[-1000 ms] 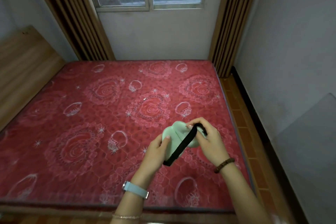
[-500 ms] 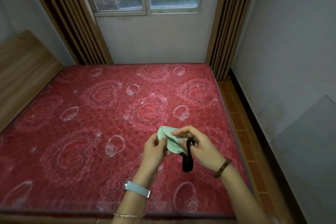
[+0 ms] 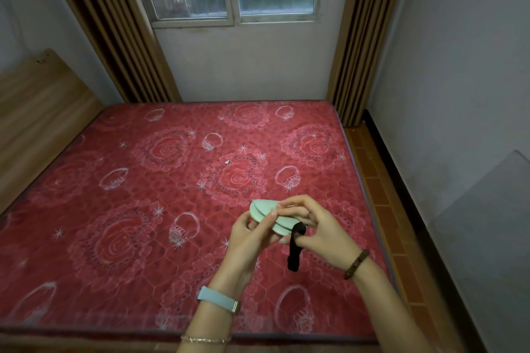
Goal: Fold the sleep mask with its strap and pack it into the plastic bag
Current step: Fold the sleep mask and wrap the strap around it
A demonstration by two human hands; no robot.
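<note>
Fingers (image 3: 289,205) pinching folded sleep mask (image 3: 262,209), strap (image 3: 294,249) dangling

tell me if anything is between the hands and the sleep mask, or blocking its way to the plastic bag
Nothing separates them: the left hand and right hand both grip the folded green sleep mask above the red mattress, its black strap hanging down. No plastic bag is visible, so that path cannot be judged.

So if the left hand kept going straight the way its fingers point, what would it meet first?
The left hand points up and right, already pinching the folded sleep mask. Just past the mask lie the fingers of the right hand, so it would probably meet those first, though depth is unclear from this single view.
</note>
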